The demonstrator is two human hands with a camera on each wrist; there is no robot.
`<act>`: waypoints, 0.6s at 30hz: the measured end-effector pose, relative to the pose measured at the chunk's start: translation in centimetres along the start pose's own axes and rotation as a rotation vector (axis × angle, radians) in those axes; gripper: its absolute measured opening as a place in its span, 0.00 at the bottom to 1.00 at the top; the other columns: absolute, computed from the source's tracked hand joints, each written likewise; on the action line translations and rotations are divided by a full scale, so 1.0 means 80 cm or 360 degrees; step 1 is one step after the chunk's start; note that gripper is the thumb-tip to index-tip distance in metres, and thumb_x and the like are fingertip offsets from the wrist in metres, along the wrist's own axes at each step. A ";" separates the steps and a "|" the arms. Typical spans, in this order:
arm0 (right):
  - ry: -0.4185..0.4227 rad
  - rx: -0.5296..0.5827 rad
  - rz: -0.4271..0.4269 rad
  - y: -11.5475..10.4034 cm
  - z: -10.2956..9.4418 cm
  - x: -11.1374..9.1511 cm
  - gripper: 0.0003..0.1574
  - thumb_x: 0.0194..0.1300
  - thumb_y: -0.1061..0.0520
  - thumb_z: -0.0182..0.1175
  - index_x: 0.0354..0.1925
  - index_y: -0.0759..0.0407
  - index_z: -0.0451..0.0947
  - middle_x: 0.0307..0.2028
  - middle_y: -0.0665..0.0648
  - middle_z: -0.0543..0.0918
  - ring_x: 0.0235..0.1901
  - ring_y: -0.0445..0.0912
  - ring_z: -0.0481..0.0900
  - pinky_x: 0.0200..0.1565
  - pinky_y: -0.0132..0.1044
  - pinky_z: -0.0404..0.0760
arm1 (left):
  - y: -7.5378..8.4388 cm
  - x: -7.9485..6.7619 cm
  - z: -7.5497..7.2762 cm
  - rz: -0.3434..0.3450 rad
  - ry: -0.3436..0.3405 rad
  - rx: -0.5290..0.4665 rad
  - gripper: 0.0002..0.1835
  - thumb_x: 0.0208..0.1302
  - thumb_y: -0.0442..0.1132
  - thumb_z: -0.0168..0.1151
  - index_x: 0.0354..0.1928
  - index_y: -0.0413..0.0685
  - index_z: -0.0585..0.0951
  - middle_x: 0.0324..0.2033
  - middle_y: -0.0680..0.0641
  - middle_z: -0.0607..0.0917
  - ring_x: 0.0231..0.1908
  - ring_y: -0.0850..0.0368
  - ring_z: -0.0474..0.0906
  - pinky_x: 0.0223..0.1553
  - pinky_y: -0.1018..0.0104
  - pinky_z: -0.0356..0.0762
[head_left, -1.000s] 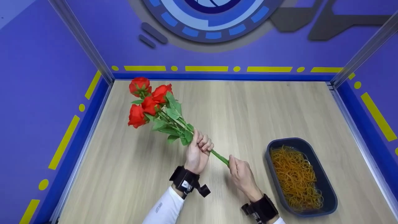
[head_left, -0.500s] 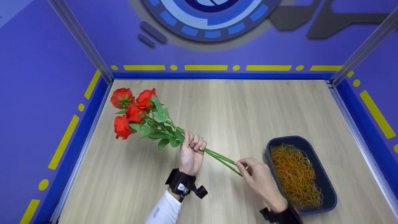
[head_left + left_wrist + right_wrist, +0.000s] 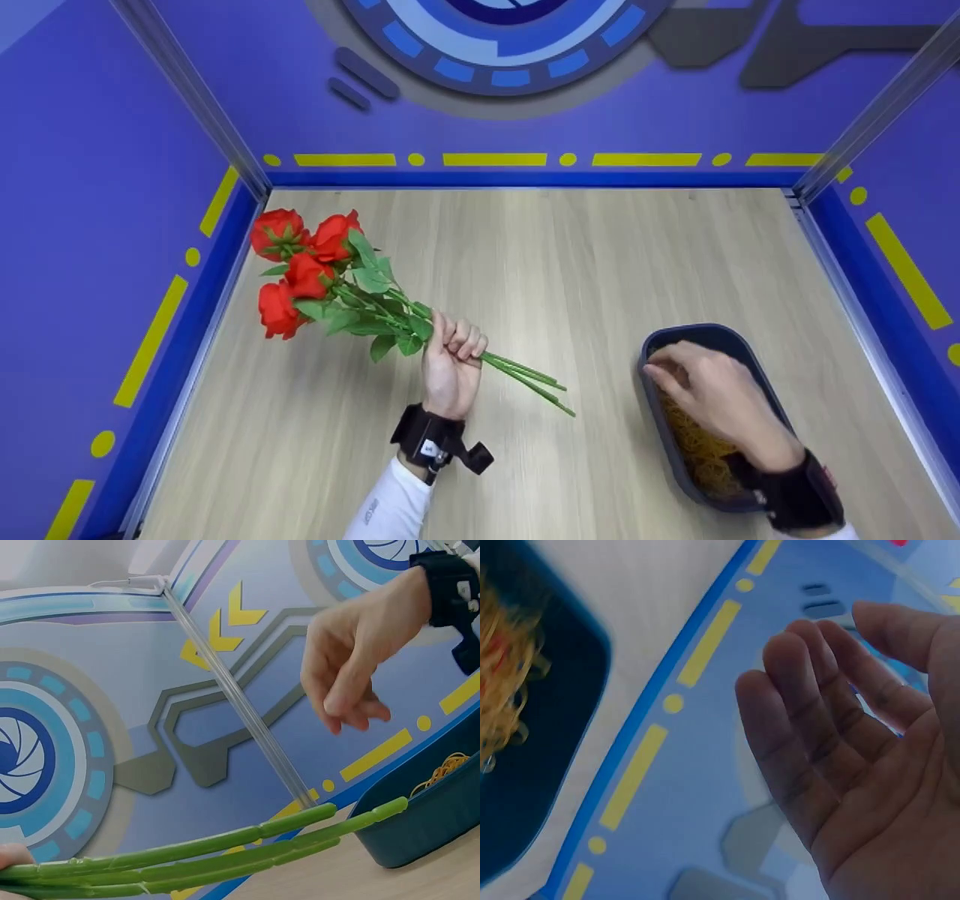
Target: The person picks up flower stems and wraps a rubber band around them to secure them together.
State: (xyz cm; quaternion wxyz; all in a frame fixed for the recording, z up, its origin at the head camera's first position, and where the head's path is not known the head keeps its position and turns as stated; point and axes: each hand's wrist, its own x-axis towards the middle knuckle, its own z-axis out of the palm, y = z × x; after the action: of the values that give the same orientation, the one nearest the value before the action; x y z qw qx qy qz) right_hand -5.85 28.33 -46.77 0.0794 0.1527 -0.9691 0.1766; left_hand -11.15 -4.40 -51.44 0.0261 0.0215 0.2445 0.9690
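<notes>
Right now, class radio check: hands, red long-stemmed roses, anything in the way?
Left hand gripping green stems of four red roses. Right hand empty, hovering near dark-blue, rounded-rectangular tub of tan rubber bands. No obstruction seen between hands.

I can make out no word or number here: the small grey lettering (image 3: 370,511) printed along the white sleeve (image 3: 397,491) on the person's left arm is too tiny to read, and so is the dark mark on the white tag (image 3: 429,448) of the black wrist strap (image 3: 409,427). As signs go, I see yellow chevrons (image 3: 217,642), set one after another on the blue wall panel (image 3: 300,742).
</notes>
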 end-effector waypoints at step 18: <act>-0.0599 -0.0290 -0.0074 0.091 0.045 0.037 0.13 0.66 0.56 0.74 0.33 0.59 0.79 0.21 0.53 0.74 0.18 0.43 0.67 0.23 0.35 0.62 | -0.001 0.000 -0.001 -0.0014 0.0061 0.0013 0.25 0.88 0.53 0.29 0.25 0.54 0.53 0.21 0.55 0.52 0.22 0.62 0.48 0.30 0.72 0.53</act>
State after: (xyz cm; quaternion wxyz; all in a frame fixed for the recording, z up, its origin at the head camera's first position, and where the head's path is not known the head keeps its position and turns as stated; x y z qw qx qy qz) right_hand -11.39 32.72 -51.77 -0.0854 0.1976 -0.9750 0.0547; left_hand -11.16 -4.37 -51.51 0.0257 0.0021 0.2491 0.9681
